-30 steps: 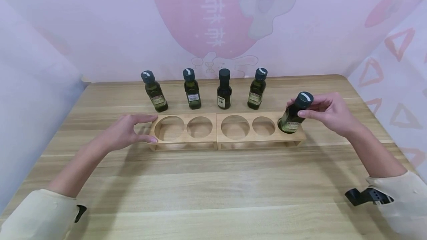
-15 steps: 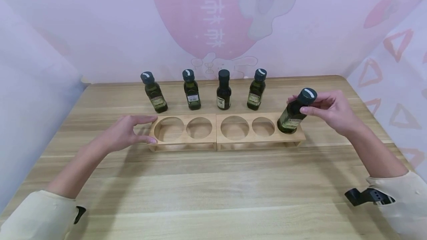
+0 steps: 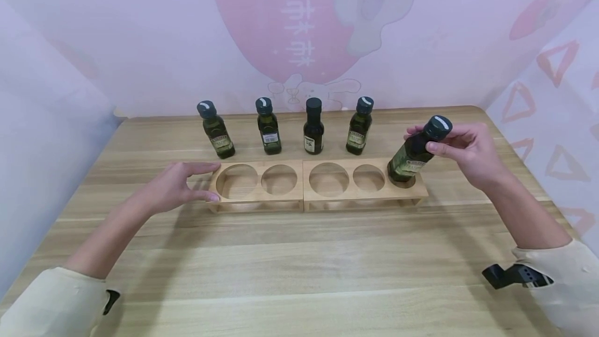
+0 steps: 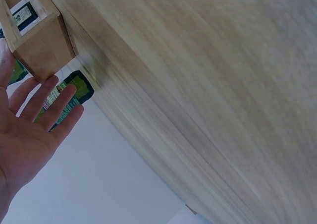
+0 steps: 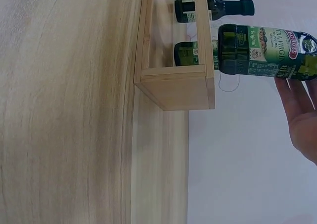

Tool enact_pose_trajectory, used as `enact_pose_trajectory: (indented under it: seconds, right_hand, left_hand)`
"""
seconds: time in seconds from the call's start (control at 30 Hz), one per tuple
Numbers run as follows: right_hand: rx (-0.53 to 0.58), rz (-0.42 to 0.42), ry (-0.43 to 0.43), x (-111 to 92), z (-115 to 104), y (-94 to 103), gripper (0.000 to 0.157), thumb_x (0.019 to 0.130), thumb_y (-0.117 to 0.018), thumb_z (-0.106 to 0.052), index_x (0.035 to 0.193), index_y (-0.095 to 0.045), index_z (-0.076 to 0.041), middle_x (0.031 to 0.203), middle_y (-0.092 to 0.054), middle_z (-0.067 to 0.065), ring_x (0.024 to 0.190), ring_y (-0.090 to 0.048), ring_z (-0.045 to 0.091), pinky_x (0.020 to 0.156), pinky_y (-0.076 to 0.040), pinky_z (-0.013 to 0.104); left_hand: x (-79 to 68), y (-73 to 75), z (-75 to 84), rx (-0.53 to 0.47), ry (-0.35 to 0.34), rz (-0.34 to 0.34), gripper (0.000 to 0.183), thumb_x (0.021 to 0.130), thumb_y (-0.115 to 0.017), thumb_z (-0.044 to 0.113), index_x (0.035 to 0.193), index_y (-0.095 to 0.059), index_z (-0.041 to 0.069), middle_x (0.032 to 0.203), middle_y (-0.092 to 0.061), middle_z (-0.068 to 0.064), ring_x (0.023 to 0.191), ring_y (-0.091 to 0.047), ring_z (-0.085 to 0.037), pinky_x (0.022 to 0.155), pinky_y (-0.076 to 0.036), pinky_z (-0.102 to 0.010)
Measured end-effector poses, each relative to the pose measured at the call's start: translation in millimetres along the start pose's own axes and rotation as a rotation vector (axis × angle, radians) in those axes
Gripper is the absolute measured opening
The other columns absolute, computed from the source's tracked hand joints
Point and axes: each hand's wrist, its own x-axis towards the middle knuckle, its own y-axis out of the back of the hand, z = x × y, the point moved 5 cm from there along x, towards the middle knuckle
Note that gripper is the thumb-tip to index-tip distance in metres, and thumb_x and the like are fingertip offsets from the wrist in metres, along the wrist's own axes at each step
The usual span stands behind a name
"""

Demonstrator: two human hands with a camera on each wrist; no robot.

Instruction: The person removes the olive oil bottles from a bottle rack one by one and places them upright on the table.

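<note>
In the head view my right hand (image 3: 472, 155) holds a dark green olive oil bottle (image 3: 408, 163) by its upper part, thumb in front. The bottle leans with its cap to the right. Its base is over the rightmost hole of a wooden bottle rack (image 3: 304, 183), and the right wrist view shows the bottle (image 5: 270, 53) just above the rack top (image 5: 210, 85). At the rack's left end, my left hand (image 3: 175, 186) grips it, thumb at the front corner and index finger at the back corner. In the left wrist view the other fingers (image 4: 58, 107) reach past the rack's end.
Behind the rack stand several dark bottles in a row: one at the left (image 3: 219, 137), a bottle with a white label (image 3: 270, 131), a slimmer one (image 3: 314, 131) and another (image 3: 359, 129). The table's back edge meets a printed pale curtain (image 3: 164, 40).
My right hand has lifted the olive oil bottle up and rightward, tilting it more; its base has come up out of the rightmost hole. My left hand has stayed at the rack's end.
</note>
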Motion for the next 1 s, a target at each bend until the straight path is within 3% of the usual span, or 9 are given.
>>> enact_pose_trajectory:
  seconds: [0.63, 1.0]
  right_hand:
    - [0.030, 0.063, 0.045, 8, -6, -0.9, 0.025, 0.092, -0.056, 0.025, 0.116, -0.064, 0.025, 0.112, -0.077, 0.018, 0.107, -0.075, 0.027, 0.096, -0.058, 0.027]
    - [-0.082, 0.161, -0.020, 10, -7, 0.2, 0.018, 0.095, -0.062, 0.017, 0.110, -0.071, 0.017, 0.111, -0.078, 0.010, 0.107, -0.075, 0.019, 0.093, -0.057, 0.023]
  left_hand:
    - [1.2, 1.0, 1.7, -0.012, -0.005, 0.006, 0.076, 0.085, -0.087, 0.031, 0.144, -0.056, -0.006, 0.144, -0.057, -0.025, 0.137, -0.048, -0.051, 0.110, -0.040, -0.069]
    - [-1.1, -0.3, -0.1, -0.010, -0.018, 0.004, 0.076, 0.085, -0.087, 0.031, 0.144, -0.056, -0.007, 0.144, -0.056, -0.027, 0.136, -0.049, -0.052, 0.108, -0.041, -0.069]
